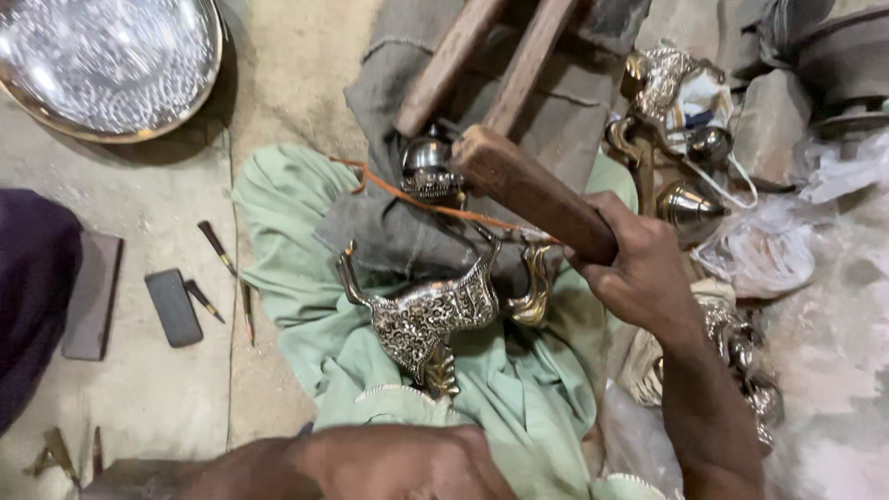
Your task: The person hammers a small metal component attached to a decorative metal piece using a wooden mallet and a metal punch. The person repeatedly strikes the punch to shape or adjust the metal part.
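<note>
A big shiny metal tray (106,65) lies at the top left. Small chisels (220,250) lie on the floor. In the middle, an engraved silver pot (431,315) lies tipped on green cloth (519,398), its long side running left to right, its curved spout (532,282) pointing right. The right hand (639,268) is closed tight around a wooden mallet (532,190), which points up and left. The left hand cannot be seen clearly.

The tray (111,65) at upper left is cut by the frame edge. The left hand (407,463) is blurred, cropped at the bottom. The mallet (532,190) hides the right hand's (639,268) fingers.
</note>
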